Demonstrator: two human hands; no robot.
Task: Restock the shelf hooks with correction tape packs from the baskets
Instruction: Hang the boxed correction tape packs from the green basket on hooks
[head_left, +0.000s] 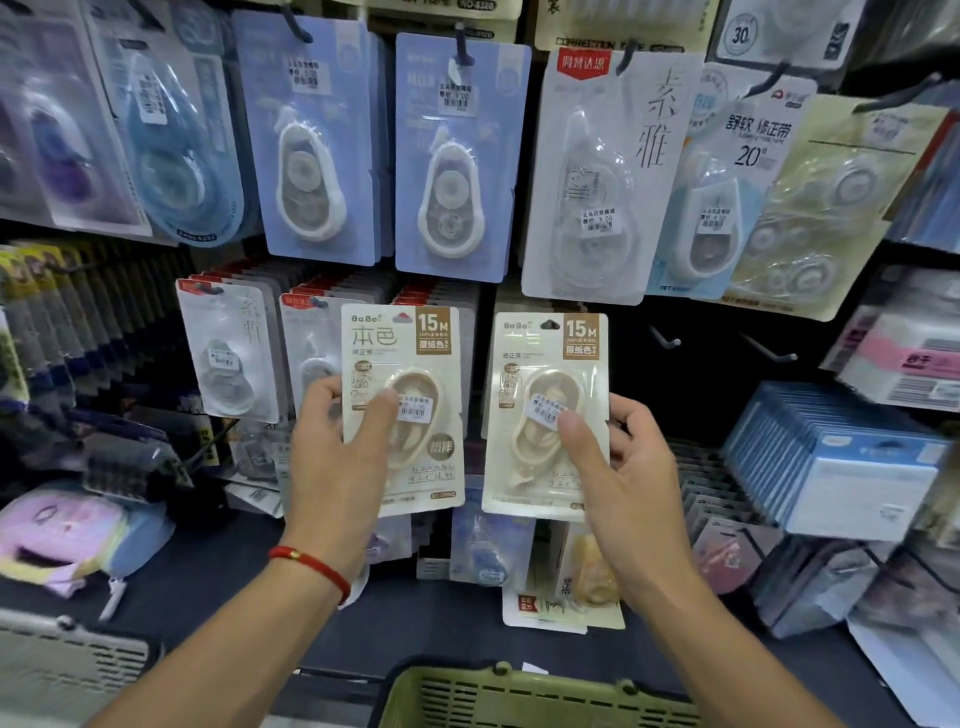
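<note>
At the lower row of the shelf display, head view:

Location of packs: 2 cream correction tape packs are held up in front of the lower hooks, side by side, apart from each other, both upright with the long axis vertical and the hang-hole at the top.

Left pack (402, 405): held before a row of hung packs; its hang-hole sits level with the neighbouring packs' hooks. Whether it is already threaded on a hook cannot be told.

Right pack (545, 413): held just left of 2 bare hooks (665, 340) that project from the dark back panel. Its hang-hole is at about the same height as those hooks.

Governing relation: the bare hooks lie up and to the right of the right pack, nearer the right hand than the left. Judgement: the next move calls for sliding a hang-hole over a hook tip, so the pack must stay upright and square to the hook.

Left hand (332, 447): closed on the left pack, thumb across the front blister, fingers behind the left edge.

Right hand (618, 457): closed on the right pack, thumb on the price label, fingers wrapped round the right edge.

Supply: a green basket (519, 696) sits below the hands at the frame bottom; a grey basket (67, 660) lies at lower left. Contents not visible.

Risk: judged, a tilted pack may miss the hook tip.
</note>
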